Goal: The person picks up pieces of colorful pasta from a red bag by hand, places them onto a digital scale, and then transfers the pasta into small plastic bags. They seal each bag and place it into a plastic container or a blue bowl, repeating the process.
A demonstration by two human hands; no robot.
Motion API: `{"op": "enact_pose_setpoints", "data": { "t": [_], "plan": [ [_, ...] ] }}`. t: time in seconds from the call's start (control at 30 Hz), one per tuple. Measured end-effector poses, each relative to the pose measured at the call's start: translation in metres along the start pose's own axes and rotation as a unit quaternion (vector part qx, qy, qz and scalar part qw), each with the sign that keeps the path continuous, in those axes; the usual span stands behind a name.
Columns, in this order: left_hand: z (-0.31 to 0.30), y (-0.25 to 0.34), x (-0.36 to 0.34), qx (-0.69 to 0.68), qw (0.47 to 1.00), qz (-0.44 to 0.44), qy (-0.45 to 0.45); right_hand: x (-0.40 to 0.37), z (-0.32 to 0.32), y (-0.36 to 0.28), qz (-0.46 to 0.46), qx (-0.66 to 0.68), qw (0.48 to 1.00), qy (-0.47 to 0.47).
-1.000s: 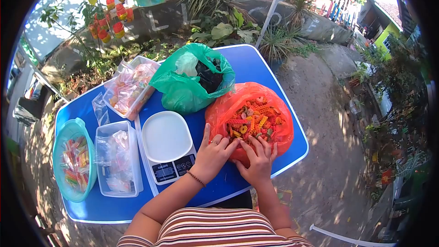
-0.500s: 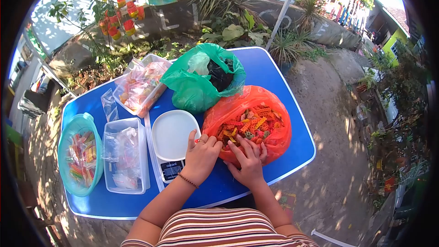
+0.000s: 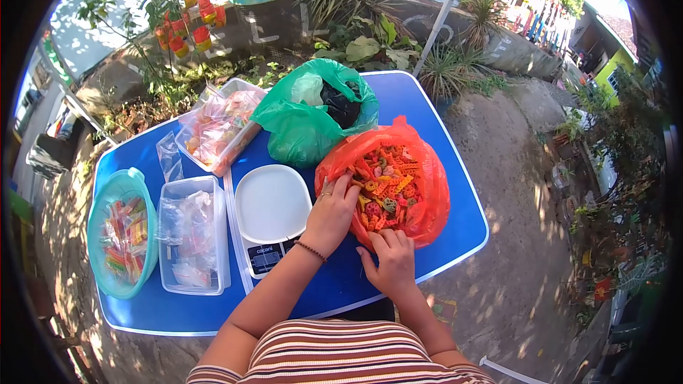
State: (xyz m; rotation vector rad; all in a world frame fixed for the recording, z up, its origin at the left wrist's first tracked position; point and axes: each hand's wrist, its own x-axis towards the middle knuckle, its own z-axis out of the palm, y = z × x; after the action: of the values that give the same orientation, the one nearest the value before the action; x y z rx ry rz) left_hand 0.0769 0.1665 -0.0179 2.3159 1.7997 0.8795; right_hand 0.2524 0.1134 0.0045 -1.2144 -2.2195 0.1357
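An orange-red plastic bag [image 3: 432, 195] stands on the blue table, its mouth wide apart. Inside lie colourful dry snack pieces [image 3: 388, 183], some twisted, some wheel-shaped. My left hand [image 3: 333, 215] is closed over the bag's left rim, its fingertips just inside the mouth. At the near rim, my right hand [image 3: 391, 259] has its fingers bent over the plastic and its thumb outside. Left of my left hand rests a digital kitchen scale [image 3: 265, 259] with a bare white platform [image 3: 272, 203]; my forearm covers part of its panel.
Behind the orange bag sits a green plastic bag [image 3: 293, 148] holding a black bag [image 3: 340, 104]. A tub of packed snacks [image 3: 222, 128], a tub of clear plastic bags [image 3: 191, 238] and a teal basket of filled packets [image 3: 122, 235] stand left. A pole [image 3: 441, 18] rises beyond the table [image 3: 466, 206].
My left hand has moved up and right along the bag's rim. My right hand has drawn back from the snacks to the near rim. The bag's mouth is wider, showing more snacks.
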Motion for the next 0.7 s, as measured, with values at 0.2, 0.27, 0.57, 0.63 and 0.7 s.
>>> {"op": "enact_pose_setpoints", "data": {
  "t": [0.2, 0.27, 0.57, 0.63, 0.7],
  "plan": [
    [-0.044, 0.011, -0.020, -0.014, 0.996, 0.039, -0.082, 0.001, -0.029, -0.003, -0.008, 0.010, 0.980, -0.199],
    [-0.053, 0.018, -0.030, -0.006, 0.994, 0.071, -0.085, 0.005, -0.049, -0.003, 0.015, 0.049, 0.974, -0.219],
    [-0.050, 0.031, -0.074, -0.023, 0.993, 0.119, -0.003, 0.051, -0.042, 0.034, 0.059, 0.030, 0.997, -0.047],
    [-0.048, 0.031, -0.083, -0.026, 0.993, 0.116, 0.006, 0.068, -0.024, 0.041, 0.012, 0.028, 1.000, -0.007],
    [-0.048, 0.031, -0.089, -0.028, 0.993, 0.112, 0.015, 0.076, -0.004, 0.046, -0.021, -0.058, 0.998, -0.013]
  ]
}}
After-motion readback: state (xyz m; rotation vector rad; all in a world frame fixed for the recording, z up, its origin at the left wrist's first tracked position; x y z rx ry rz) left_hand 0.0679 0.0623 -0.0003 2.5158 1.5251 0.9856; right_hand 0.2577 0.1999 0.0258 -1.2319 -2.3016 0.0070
